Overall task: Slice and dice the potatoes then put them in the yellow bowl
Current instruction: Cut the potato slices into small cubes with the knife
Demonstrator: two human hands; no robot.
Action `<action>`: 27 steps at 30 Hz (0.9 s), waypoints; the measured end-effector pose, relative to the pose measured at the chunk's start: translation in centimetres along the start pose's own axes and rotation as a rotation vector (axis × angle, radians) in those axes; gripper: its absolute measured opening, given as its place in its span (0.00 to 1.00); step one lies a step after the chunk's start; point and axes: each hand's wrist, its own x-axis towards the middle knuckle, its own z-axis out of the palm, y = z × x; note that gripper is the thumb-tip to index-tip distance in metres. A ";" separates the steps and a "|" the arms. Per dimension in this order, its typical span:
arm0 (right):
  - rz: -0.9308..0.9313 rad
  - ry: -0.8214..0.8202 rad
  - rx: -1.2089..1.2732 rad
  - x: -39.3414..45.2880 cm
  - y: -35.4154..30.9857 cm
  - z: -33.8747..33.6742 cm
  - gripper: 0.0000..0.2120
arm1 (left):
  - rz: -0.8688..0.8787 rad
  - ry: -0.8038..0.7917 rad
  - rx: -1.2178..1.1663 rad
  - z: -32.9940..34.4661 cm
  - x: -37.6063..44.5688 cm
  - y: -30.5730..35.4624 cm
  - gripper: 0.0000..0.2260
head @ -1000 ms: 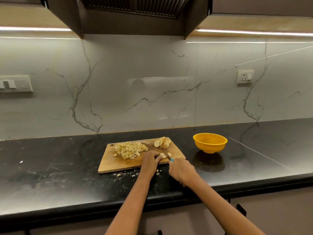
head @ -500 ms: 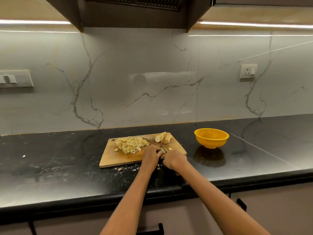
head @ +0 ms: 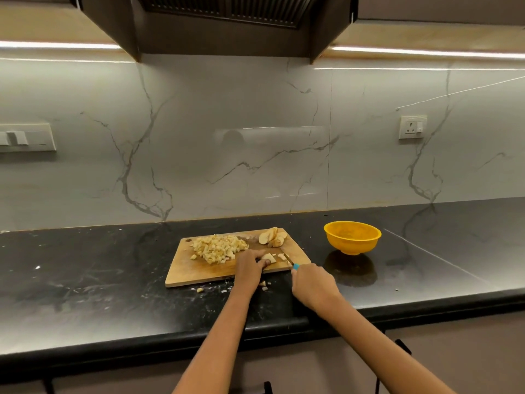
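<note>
A wooden cutting board (head: 196, 270) lies on the black counter. A pile of diced potato (head: 218, 247) sits on its left half, and several potato slices (head: 272, 236) lean together at its far right corner. My left hand (head: 250, 265) holds a potato piece (head: 269, 257) down near the board's front edge. My right hand (head: 312, 284) grips a knife (head: 290, 260) with a blue handle, its blade resting on the board just right of that piece. The yellow bowl (head: 352, 237) stands right of the board.
A few potato bits (head: 264, 284) lie on the counter in front of the board. The black counter (head: 85, 282) stretches left and right, with a marble wall behind. A socket (head: 412, 127) is on the wall at right.
My right hand has drawn back to the right with the knife after meeting my left hand on the potato piece. The camera tilted slightly.
</note>
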 end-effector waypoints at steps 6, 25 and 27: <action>-0.045 -0.102 0.107 0.9 -1.7 0.0 0.19 | -0.013 0.022 -0.020 -0.1 -0.1 0.0 0.10; -0.118 -0.191 -0.173 1.5 -2.6 0.5 0.15 | 0.028 0.025 -0.020 -0.3 0.0 0.0 0.09; -0.199 -0.077 -0.355 0.3 -2.0 0.7 0.13 | 0.024 0.039 -0.013 -0.3 0.1 0.0 0.09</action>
